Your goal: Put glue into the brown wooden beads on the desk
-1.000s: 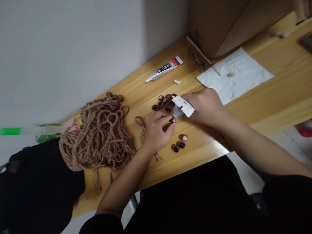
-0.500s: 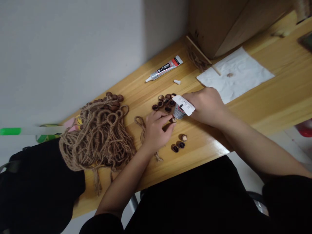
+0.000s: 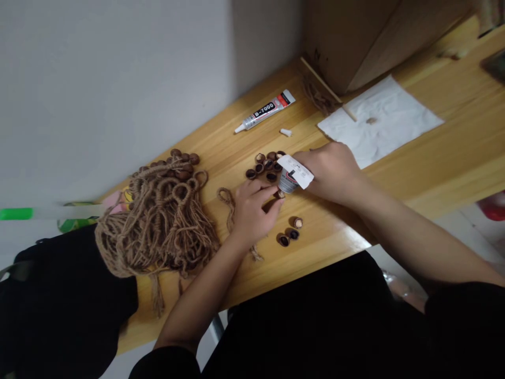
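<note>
My right hand (image 3: 330,171) is closed around a glue tube (image 3: 289,182), its flat white end turned up towards me and its nozzle hidden below. Under the tube, my left hand (image 3: 255,209) pinches a small brown nutshell half (image 3: 281,194) between thumb and finger. Just beyond my fingers lies a cluster of nutshell halves (image 3: 270,177), several with dark hollows facing up. Nearer to me sit three more shell pieces (image 3: 292,234), one with a pale inside. A looped twine cord (image 3: 226,197) runs partly beneath my left hand.
A large heap of knotted twine cords (image 3: 161,226) with round brown nuts (image 3: 185,158) lies at the left. Behind my hands are a second B-7000 glue tube (image 3: 265,110) and a white cap (image 3: 286,132). A stick (image 3: 327,87) rests on white paper (image 3: 384,126) beside a cardboard box (image 3: 351,42).
Almost nothing differs. The glue tube in my right hand has shifted very slightly left, while my left hand holds its place on the shell.
</note>
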A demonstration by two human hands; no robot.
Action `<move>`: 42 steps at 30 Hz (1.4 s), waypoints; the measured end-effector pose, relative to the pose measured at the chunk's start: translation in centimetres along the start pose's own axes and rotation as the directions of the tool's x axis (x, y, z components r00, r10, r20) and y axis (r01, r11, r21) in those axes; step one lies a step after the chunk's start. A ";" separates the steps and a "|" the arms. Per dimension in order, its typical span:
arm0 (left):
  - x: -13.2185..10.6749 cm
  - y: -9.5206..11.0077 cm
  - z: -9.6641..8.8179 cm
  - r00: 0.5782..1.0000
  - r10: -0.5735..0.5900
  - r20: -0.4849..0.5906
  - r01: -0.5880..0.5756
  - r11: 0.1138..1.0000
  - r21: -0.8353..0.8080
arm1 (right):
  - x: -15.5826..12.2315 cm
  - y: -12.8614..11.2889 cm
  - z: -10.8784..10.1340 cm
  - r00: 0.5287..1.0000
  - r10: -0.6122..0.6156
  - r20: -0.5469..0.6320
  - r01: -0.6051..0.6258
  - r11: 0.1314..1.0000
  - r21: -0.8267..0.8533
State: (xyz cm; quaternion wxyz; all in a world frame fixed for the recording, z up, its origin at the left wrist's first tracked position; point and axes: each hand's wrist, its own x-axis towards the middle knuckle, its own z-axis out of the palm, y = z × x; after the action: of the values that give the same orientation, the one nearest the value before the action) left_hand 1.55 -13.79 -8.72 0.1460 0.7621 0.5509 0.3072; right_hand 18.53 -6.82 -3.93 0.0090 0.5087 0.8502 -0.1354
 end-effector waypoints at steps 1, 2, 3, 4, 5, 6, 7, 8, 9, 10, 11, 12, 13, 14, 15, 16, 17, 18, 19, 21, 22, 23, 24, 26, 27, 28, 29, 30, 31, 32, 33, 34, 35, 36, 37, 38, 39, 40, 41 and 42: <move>0.0 0.0 0.0 1.000 0.000 -0.001 0.000 1.000 -0.004 | 0.0 0.0 0.0 1.000 0.003 -0.007 -0.003 1.000 -0.002; 0.0 0.0 0.0 1.000 0.003 -0.001 -0.003 1.000 -0.007 | 0.0 0.1 0.1 1.000 0.005 -0.007 -0.005 1.000 -0.004; 0.0 0.0 0.0 1.000 0.005 -0.002 -0.005 1.000 -0.005 | 0.0 0.1 0.1 1.000 0.003 -0.003 -0.003 1.000 -0.008; -0.1 0.0 0.0 1.000 0.006 -0.003 -0.006 1.000 0.001 | 0.0 0.2 0.1 1.000 -0.005 0.002 0.005 1.000 -0.011; -0.1 -0.1 0.0 1.000 0.005 -0.003 -0.005 1.000 0.009 | 0.0 0.2 0.0 1.000 -0.015 0.006 0.015 1.000 -0.013; -0.1 0.0 0.0 1.000 0.002 0.001 -0.002 1.000 0.019 | 0.0 0.1 0.0 1.000 -0.024 0.009 0.024 1.000 -0.013; -0.1 0.0 0.0 1.000 -0.003 0.005 0.003 1.000 0.027 | 0.0 0.1 0.0 1.000 -0.027 0.012 0.027 1.000 -0.012; 0.0 0.0 0.0 1.000 -0.008 0.011 0.007 1.000 0.029 | 0.0 0.1 -0.1 1.000 -0.021 0.013 0.022 1.000 -0.010; 0.0 0.0 -0.1 1.000 -0.011 0.015 0.010 1.000 0.025 | 0.0 0.1 -0.1 1.000 -0.010 0.012 0.011 1.000 -0.008; 0.0 0.0 -0.1 1.000 -0.014 0.019 0.014 1.000 0.017 | -0.1 0.0 -0.1 1.000 0.004 0.013 -0.004 1.000 -0.005; 0.0 0.1 -0.1 1.000 -0.017 0.021 0.017 1.000 0.009 | -0.1 0.0 -0.2 1.000 0.014 0.012 -0.014 1.000 -0.001; 0.0 0.1 -0.1 1.000 -0.021 0.023 0.021 1.000 0.005 | -0.1 0.0 -0.2 1.000 0.014 0.010 -0.014 1.000 0.005; 0.0 0.1 -0.2 0.999 -0.024 0.026 0.024 1.000 0.004 | -0.1 -0.1 -0.2 1.000 0.007 0.007 -0.007 1.000 0.011; 0.0 0.1 -0.2 0.999 -0.028 0.031 0.027 1.000 0.009 | -0.1 -0.1 -0.2 1.000 -0.002 0.008 0.002 1.000 0.017; 0.0 0.1 -0.2 0.999 -0.031 0.034 0.030 0.999 0.016 | -0.1 -0.1 -0.2 1.000 -0.012 0.008 0.012 1.000 0.021; 0.0 0.1 -0.2 0.999 -0.032 0.037 0.032 0.999 0.023 | -0.1 -0.1 -0.2 1.000 -0.020 0.004 0.019 1.000 0.024; 0.0 0.1 -0.2 0.999 -0.033 0.036 0.032 0.999 0.027 | -0.1 -0.1 -0.2 1.000 -0.019 -0.001 0.019 1.000 0.024; 0.0 0.1 -0.2 0.999 -0.033 0.034 0.032 0.999 0.027 | -0.1 -0.1 -0.2 1.000 -0.014 -0.007 0.014 1.000 0.022; 0.0 0.1 -0.2 0.999 -0.031 0.030 0.030 0.999 0.023 | -0.1 -0.1 -0.2 1.000 -0.002 -0.012 0.002 1.000 0.019; 0.0 0.1 -0.1 0.999 -0.025 0.024 0.025 1.000 0.012 | 0.0 0.0 -0.1 1.000 0.016 -0.016 -0.016 1.000 0.011; 0.0 0.1 -0.1 0.999 -0.024 0.024 0.024 1.000 0.011 | 0.0 0.1 -0.1 1.000 0.014 -0.014 -0.014 1.000 0.007; 0.0 0.1 -0.1 0.999 -0.028 0.029 0.027 1.000 0.013 | 0.0 0.1 0.0 1.000 0.003 -0.012 -0.003 1.000 0.006; 0.0 0.1 -0.1 0.999 -0.034 0.036 0.033 0.999 0.019 | 0.0 0.1 0.0 1.000 -0.009 -0.011 0.009 1.000 0.007; 0.0 0.1 -0.1 0.998 -0.046 0.049 0.045 0.999 0.032 | 0.0 0.1 0.1 1.000 -0.019 -0.013 0.019 1.000 0.012; 0.0 0.1 -0.1 0.998 -0.046 0.052 0.044 0.999 0.031 | 0.0 0.1 0.1 1.000 -0.012 -0.019 0.012 1.000 0.013; 0.0 0.1 -0.2 0.998 -0.041 0.052 0.040 0.999 0.026 | -0.1 0.1 0.1 1.000 0.002 -0.025 -0.002 1.000 0.010; 0.0 0.1 -0.2 0.998 -0.035 0.046 0.034 0.999 0.019 | -0.1 0.1 0.0 1.000 0.018 -0.025 -0.017 1.000 0.006; 0.0 0.1 -0.2 0.999 -0.031 0.040 0.030 0.999 0.012 | -0.1 0.1 -0.1 0.999 0.024 -0.022 -0.024 1.000 0.001; 0.0 0.1 -0.2 0.999 -0.030 0.037 0.029 1.000 0.006 | -0.2 0.0 -0.2 1.000 0.012 -0.017 -0.012 1.000 -0.002; 0.0 0.0 -0.2 0.999 -0.033 0.039 0.033 0.999 0.003 | -0.2 0.0 -0.3 1.000 -0.005 -0.011 0.005 1.000 -0.008; 0.0 0.0 -0.2 0.998 -0.038 0.044 0.038 0.999 0.001 | -0.2 0.0 -0.3 1.000 -0.020 -0.004 0.020 1.000 -0.015; 0.0 0.0 -0.2 0.998 -0.041 0.051 0.042 0.999 -0.003 | -0.2 -0.1 -0.4 0.999 -0.032 -0.002 0.032 0.999 -0.024; 0.0 0.0 -0.2 0.998 -0.043 0.056 0.044 0.999 -0.009 | -0.2 -0.1 -0.4 1.000 -0.024 0.001 0.024 0.999 -0.037; 0.0 0.0 -0.2 0.997 -0.043 0.059 0.044 0.999 -0.015 | -0.2 -0.1 -0.4 1.000 -0.008 -0.003 0.008 0.999 -0.049; 0.0 0.0 -0.2 0.997 -0.044 0.056 0.045 0.999 -0.019 | -0.2 -0.1 -0.3 1.000 0.013 -0.006 -0.014 0.998 -0.059; 0.0 0.1 -0.2 0.998 -0.045 0.054 0.046 0.999 -0.019 | -0.1 -0.1 -0.2 1.000 0.026 -0.005 -0.027 0.997 -0.066; 0.0 0.1 -0.2 0.997 -0.047 0.053 0.048 0.999 -0.015 | -0.1 -0.1 -0.2 1.000 0.021 -0.009 -0.022 0.997 -0.069; 0.1 0.1 -0.2 0.997 -0.050 0.056 0.050 0.999 -0.008 | -0.1 -0.1 -0.1 1.000 0.008 -0.011 -0.009 0.997 -0.071; 0.1 0.1 -0.2 0.997 -0.053 0.063 0.053 0.999 0.000 | -0.1 0.0 -0.1 1.000 -0.008 -0.013 0.007 0.997 -0.072; 0.1 0.1 -0.2 0.996 -0.056 0.069 0.055 0.998 0.005 | -0.1 0.0 0.0 1.000 -0.022 -0.013 0.021 0.997 -0.072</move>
State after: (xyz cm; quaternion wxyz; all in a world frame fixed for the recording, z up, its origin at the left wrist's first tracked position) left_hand 1.51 -13.79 -8.43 0.1724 0.7570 0.5669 0.2755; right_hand 18.55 -6.88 -3.92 0.0199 0.4999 0.8599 -0.1016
